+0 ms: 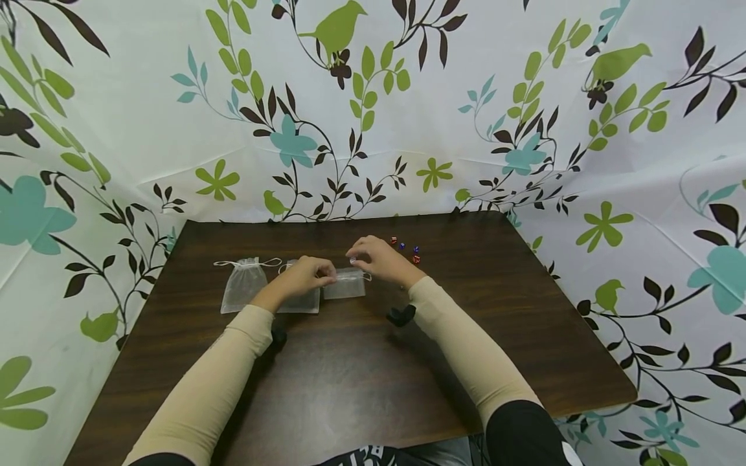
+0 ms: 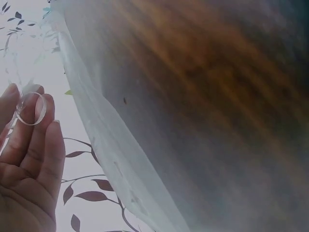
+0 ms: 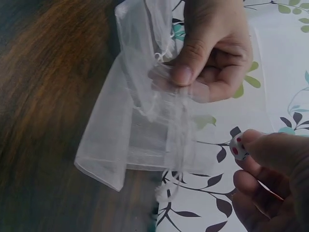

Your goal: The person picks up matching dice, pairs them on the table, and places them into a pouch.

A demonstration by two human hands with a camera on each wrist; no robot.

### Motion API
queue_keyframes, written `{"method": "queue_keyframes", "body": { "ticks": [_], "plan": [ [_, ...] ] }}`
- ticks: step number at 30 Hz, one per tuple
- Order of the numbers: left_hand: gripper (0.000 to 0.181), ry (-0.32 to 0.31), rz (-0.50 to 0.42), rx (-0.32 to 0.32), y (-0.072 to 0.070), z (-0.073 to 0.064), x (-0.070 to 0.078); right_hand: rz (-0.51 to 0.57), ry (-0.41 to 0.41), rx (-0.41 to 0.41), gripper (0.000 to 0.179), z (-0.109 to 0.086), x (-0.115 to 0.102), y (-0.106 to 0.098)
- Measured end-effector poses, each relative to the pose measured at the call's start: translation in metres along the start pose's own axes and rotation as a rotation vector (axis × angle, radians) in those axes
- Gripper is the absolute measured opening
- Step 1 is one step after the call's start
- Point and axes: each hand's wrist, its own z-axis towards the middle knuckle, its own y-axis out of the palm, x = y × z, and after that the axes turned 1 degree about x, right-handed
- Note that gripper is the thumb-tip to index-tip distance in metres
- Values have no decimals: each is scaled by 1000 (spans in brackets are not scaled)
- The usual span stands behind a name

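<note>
My left hand [image 1: 305, 273] pinches the top edge of a small sheer white drawstring bag [image 3: 149, 145] between thumb and fingers. In the left wrist view a thin white cord loop [image 2: 42, 112] shows at those fingertips. My right hand [image 1: 381, 259] pinches a white die [image 3: 237, 147] with red pips between thumb and fingertips, just right of the bag's drawstring end. The bag's body is see-through, and nothing shows inside it. Part of a second sheer bag [image 1: 301, 303] lies beneath the left hand, which covers its upper part.
A third sheer drawstring bag [image 1: 241, 289] lies flat at the left on the dark wooden table [image 1: 350, 369]. Beyond the right hand are small dice, a red die [image 1: 394, 240], a blue die [image 1: 402, 246] and several others. A patterned cloth [image 1: 361, 181] hangs behind the table.
</note>
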Motion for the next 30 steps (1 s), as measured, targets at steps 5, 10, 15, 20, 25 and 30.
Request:
{"method": "queue_keyframes", "body": {
  "ticks": [5,10,15,20,25,30],
  "plan": [
    [5,15,3,7,-2,0,1,10,-36,-7,24,-1,1,3],
    [7,49,-7,27,-4,-1,2,27,-15,15,26,-3,2,5],
    [6,112,-13,61,-5,-4,2,72,41,-11,29,-6,6,7],
    [5,110,-9,80,-6,-4,1,165,88,-100,42,-7,14,13],
    [7,52,-6,76,-8,-3,3,222,133,-125,56,-8,21,19],
    [5,32,-7,89,-12,-3,4,256,146,-104,50,-8,19,16]
  ]
}}
